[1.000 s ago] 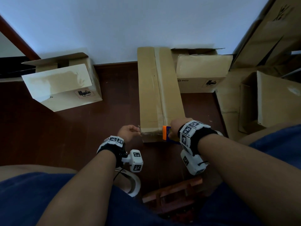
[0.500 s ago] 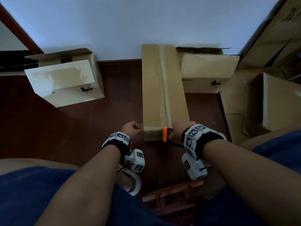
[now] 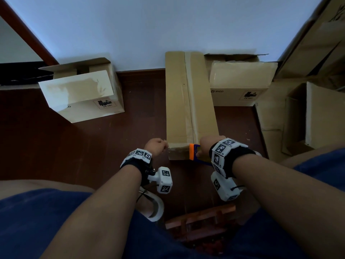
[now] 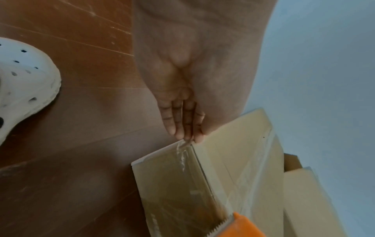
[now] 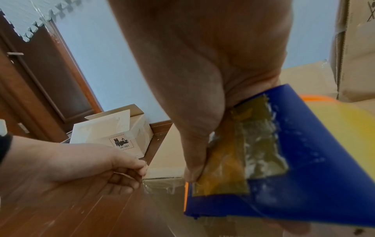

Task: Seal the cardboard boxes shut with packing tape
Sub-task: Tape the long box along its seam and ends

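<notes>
A long, narrow cardboard box lies on the dark wood floor, a strip of glossy clear tape down its top seam. More tape, wrinkled and shiny, stretches across the near end face. The left hand pinches the tape's loose end at the near left corner, fingertips together. The right hand grips a blue and orange plastic dispenser against the near right corner; its serrated edge shows, but the hand hides most of the body and the roll is a blur. Since a second ago both hands sit at the same corners, almost unmoved. Two open boxes stand by the wall.
</notes>
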Motion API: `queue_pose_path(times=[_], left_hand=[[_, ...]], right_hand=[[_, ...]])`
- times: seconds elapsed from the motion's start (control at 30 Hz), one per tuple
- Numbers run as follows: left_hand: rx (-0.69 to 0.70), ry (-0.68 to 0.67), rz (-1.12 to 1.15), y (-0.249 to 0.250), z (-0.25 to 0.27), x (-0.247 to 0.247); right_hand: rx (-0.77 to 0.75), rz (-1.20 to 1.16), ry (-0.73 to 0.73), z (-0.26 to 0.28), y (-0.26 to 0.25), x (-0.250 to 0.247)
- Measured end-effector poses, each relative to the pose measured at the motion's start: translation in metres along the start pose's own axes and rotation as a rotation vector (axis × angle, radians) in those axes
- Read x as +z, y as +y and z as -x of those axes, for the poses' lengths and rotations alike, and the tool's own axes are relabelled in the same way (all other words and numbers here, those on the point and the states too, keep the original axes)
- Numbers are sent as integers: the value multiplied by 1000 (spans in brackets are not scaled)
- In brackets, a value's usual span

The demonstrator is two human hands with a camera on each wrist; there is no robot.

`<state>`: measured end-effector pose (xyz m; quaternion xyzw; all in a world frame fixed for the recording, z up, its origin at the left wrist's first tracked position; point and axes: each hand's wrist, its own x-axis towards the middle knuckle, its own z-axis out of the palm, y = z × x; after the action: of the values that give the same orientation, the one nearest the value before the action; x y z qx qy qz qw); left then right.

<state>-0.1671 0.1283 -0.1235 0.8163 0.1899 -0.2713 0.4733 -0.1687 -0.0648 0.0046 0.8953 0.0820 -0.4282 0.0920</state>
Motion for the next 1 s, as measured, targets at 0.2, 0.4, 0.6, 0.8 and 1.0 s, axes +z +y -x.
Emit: queue_pose_path(times=[0.2, 0.4, 0.6, 0.8, 1.0], left_hand=[[6, 91, -232, 11, -9, 3], [-5, -40, -444, 4, -11, 4], [5, 102, -393, -9, -11, -13], [169, -36, -659, 0, -8, 3], [202, -128, -943, -1, -17, 12]], right_hand=[[-3, -7, -12, 3, -1, -1], [-1, 2, -22, 4, 2, -1], [-6, -14, -1, 2, 5, 0], [-24, -56, 38, 2, 8, 6], [-20, -23, 20, 0, 10, 3]])
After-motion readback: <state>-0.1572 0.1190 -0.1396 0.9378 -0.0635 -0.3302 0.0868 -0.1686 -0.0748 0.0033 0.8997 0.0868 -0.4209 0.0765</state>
